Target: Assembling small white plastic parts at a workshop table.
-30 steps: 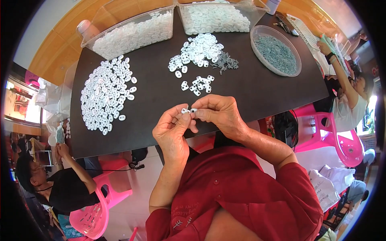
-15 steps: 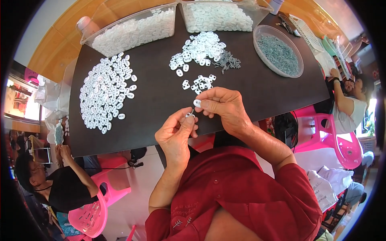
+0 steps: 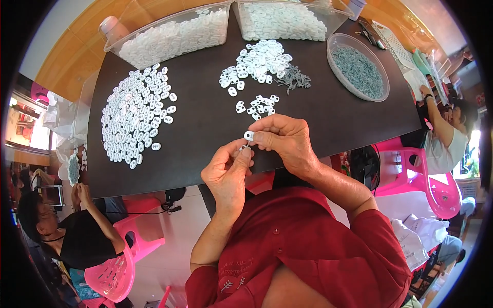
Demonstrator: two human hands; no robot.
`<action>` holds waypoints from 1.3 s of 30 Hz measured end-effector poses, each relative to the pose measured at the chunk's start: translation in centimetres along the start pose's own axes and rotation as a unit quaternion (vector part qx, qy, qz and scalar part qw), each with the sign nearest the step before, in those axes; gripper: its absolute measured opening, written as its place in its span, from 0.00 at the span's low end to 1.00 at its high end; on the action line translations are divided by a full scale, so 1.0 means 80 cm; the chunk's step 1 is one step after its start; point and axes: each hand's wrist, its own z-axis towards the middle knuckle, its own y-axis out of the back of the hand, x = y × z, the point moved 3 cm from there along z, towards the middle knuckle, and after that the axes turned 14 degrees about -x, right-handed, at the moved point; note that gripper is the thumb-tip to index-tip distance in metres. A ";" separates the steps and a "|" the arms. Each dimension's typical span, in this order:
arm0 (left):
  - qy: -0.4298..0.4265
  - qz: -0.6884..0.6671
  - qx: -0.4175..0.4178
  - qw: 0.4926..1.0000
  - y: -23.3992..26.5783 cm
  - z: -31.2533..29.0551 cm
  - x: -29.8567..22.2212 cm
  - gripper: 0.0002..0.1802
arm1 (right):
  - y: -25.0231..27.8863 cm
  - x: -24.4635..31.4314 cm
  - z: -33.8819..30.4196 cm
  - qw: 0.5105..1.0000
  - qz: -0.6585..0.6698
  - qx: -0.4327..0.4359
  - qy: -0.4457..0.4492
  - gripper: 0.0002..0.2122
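Pinched between thumb and forefinger, a small white holed piece point(image 3: 249, 135) sits in the right hand point(image 3: 287, 141), held over the near part of the dark table point(image 3: 328, 123). Just below it, the left hand point(image 3: 225, 177) has thumb and fingers pressed together on another white part point(image 3: 243, 148) (mostly covered by the fingertips, so its full shape cannot be told). The two hands nearly meet. Beyond them lies a little cluster of white pieces point(image 3: 261, 109); off to the left spreads a broad pile of oval white pieces point(image 3: 131, 120). Farther back, a heap of white parts point(image 3: 263, 59) touches a small mound of grey pins point(image 3: 294, 77). To their right stands a round clear tub point(image 3: 333, 65) of blue-grey pins point(image 3: 358, 72). Along the far edge, two clear bins point(image 3: 227, 31) hold masses of white parts.
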 end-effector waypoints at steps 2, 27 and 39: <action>0.003 0.006 0.001 1.000 0.000 0.000 0.000 0.09 | -0.001 -0.001 0.000 1.000 -0.003 0.000 0.014 0.07; -0.024 -0.037 0.001 0.999 0.000 0.001 0.010 0.14 | -0.010 -0.001 -0.010 0.964 -0.182 -0.008 0.192 0.06; 0.005 -0.094 0.027 0.995 -0.001 0.008 0.017 0.14 | -0.010 0.000 -0.008 0.958 -0.190 0.001 0.213 0.05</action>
